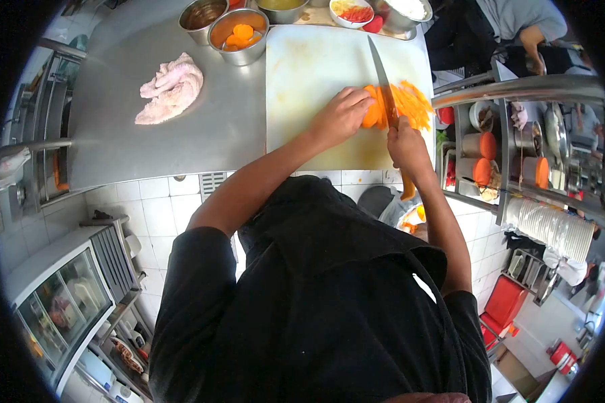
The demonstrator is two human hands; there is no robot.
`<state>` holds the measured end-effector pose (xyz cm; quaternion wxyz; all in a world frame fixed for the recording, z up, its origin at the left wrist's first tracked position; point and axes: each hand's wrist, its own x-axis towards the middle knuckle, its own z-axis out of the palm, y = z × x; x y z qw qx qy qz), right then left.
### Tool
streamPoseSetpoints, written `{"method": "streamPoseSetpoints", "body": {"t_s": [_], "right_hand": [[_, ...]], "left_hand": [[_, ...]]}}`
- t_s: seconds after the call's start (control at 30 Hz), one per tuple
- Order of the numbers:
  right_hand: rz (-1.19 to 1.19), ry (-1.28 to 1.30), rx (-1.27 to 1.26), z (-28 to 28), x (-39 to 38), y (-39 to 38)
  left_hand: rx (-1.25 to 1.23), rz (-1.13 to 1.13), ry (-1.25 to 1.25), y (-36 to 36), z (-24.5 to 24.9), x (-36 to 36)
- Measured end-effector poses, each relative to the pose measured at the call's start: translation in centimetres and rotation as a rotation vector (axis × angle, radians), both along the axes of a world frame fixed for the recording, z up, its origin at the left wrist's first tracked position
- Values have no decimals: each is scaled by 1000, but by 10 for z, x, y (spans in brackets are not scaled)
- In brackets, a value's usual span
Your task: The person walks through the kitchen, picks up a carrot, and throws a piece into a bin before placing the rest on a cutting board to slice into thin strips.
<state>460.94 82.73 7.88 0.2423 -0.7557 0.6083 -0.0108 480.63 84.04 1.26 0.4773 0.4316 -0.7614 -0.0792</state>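
Note:
My right hand [408, 146] is closed around the handle of a long kitchen knife [380, 70], whose blade points away from me across the white cutting board [302, 74]. Just left of the blade, my left hand [343, 115] has its fingers curled and pressed on sliced carrot [372, 111]. A heap of thin carrot strips [413, 106] spreads to the right of the knife. Part of the carrot under my left fingertips is hidden.
A crumpled pale cloth [173, 88] lies on the steel table [228, 134]. Along the back stand a steel bowl with carrot slices [238, 39], other bowls and a white bowl of cut vegetables [351, 12]. A metal rail [524, 88] runs at right, near another person's arm [533, 43].

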Motion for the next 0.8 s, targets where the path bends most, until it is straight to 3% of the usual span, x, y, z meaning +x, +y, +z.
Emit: {"method": "streamPoseSetpoints", "body": {"t_s": [0.47, 0.8], "right_hand": [[-20, -41, 90, 4, -4, -4], [51, -12, -72, -1, -9, -3]], "left_hand": [[-10, 13, 12, -4, -4, -3], [11, 17, 15, -1, -3, -2]]}}
